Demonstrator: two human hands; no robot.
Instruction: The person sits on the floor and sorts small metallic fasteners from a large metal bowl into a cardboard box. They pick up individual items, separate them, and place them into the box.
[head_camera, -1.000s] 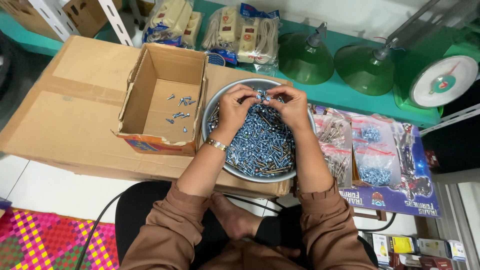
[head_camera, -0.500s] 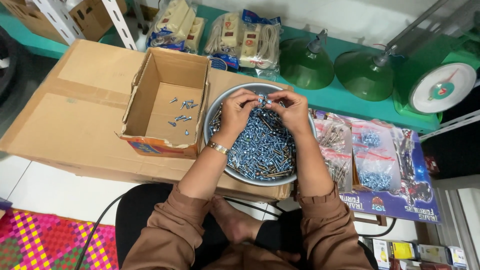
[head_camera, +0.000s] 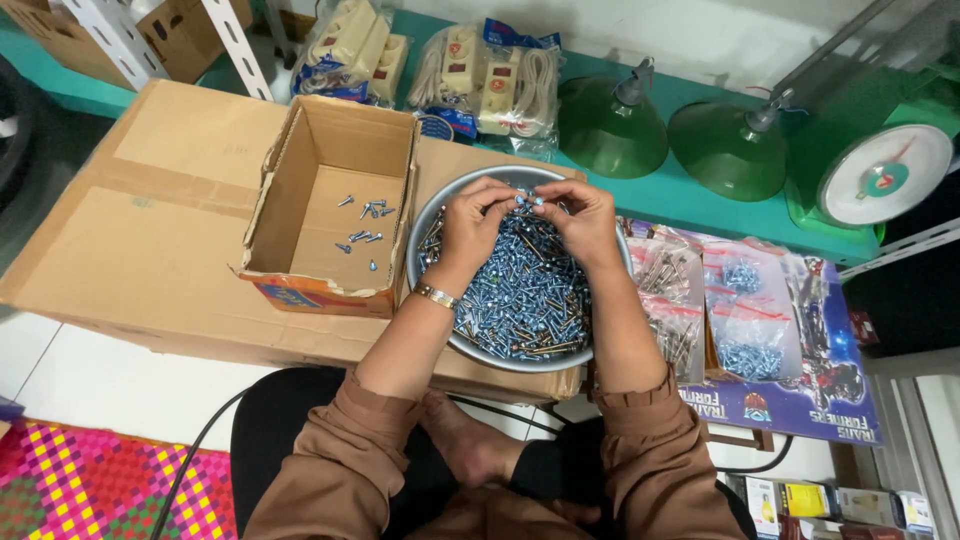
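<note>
Metal bowl (head_camera: 428, 232) — heaped bluish screws (head_camera: 520, 290).

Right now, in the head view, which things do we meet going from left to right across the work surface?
Open cardboard box with a few screws → metal bowl of screws, with the left hand and right hand over it → clear bags of screws.

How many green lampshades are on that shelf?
2. One lampshade stands behind the bowl of screws; the other is just to its right, beside the scale. None seems hidden.
</note>
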